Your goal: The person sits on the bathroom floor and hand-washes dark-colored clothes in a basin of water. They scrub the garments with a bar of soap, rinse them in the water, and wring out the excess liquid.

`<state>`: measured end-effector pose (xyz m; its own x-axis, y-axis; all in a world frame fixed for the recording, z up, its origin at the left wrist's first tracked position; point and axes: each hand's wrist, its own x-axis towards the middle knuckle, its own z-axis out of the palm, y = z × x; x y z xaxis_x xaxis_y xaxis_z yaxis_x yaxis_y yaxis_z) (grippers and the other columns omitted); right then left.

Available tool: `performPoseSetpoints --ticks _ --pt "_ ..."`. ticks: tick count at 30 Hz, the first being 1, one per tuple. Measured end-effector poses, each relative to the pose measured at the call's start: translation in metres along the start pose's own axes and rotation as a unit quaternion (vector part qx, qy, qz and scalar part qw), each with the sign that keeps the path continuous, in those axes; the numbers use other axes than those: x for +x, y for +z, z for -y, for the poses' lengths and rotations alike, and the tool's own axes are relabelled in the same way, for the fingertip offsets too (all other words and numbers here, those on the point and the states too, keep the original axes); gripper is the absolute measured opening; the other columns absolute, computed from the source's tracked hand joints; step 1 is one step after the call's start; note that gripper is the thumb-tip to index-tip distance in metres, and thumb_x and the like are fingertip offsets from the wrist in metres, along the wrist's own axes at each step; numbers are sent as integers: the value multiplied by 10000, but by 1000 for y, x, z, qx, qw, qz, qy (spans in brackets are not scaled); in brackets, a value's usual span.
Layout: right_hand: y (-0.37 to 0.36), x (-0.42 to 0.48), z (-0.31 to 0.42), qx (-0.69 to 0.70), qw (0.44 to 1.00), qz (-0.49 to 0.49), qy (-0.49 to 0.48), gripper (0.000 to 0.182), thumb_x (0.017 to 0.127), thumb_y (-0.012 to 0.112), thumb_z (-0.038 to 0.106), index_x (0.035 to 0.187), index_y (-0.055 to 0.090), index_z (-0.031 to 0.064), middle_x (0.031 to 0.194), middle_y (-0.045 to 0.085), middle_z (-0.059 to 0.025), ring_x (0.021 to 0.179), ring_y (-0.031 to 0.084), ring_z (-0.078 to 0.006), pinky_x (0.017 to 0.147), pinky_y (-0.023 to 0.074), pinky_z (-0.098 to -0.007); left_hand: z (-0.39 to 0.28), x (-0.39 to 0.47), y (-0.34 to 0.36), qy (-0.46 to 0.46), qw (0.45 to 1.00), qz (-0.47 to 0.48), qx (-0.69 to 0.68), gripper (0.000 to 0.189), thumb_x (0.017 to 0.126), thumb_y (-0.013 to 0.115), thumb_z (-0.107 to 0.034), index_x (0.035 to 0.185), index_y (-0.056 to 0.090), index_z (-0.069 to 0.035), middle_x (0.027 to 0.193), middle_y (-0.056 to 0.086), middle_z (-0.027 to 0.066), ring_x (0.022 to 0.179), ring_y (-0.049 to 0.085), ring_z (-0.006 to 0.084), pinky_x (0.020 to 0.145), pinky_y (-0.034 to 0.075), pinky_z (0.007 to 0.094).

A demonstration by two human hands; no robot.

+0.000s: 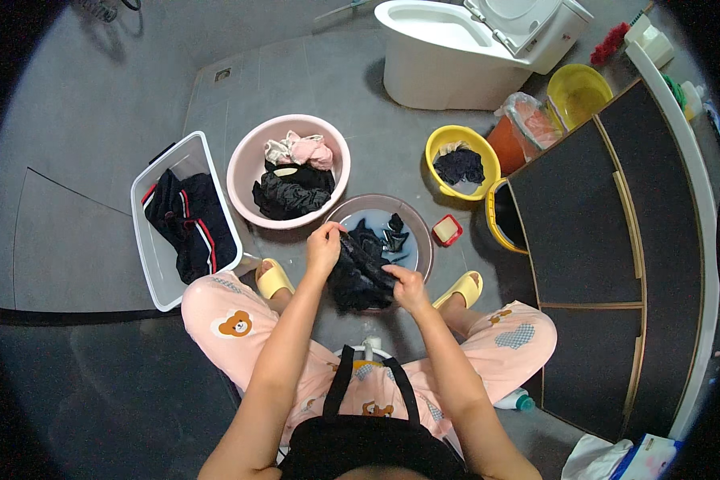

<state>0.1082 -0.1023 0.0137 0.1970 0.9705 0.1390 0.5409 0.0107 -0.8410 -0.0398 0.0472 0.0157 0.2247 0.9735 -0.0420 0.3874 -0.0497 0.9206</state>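
A wet black garment is stretched between my two hands over the near side of a basin on the floor. My left hand grips its upper left edge, fingers closed. On the right, my right hand pinches the cloth's other side. Cloudy water and more dark cloth lie in the basin. Just right of it sits a pale soap bar in a red dish. Behind the basin, a pink tub holds black and pink clothes.
At left stands a clear plastic bin with dark striped clothes. A small yellow basin with dark cloth, an orange bin and a toilet are beyond. A dark cabinet bounds the right; my slippered feet flank the basin.
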Motion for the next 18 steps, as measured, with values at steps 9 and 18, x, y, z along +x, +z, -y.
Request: performPoseSetpoints --ticks 9,18 --pt "12 1 -4 134 975 -39 171 224 839 518 174 962 577 -4 822 589 -28 765 510 -91 728 405 -225 36 6 13 60 983 68 -159 224 777 371 -17 707 584 -25 734 600 61 684 539 151 650 425 272" --pt "53 1 5 784 564 -123 229 237 864 459 331 735 522 143 658 503 30 596 490 -95 568 403 -251 -49 -95 62 331 932 59 137 344 701 628 -286 450 508 -84 506 523 73 431 514 246 409 394 350"
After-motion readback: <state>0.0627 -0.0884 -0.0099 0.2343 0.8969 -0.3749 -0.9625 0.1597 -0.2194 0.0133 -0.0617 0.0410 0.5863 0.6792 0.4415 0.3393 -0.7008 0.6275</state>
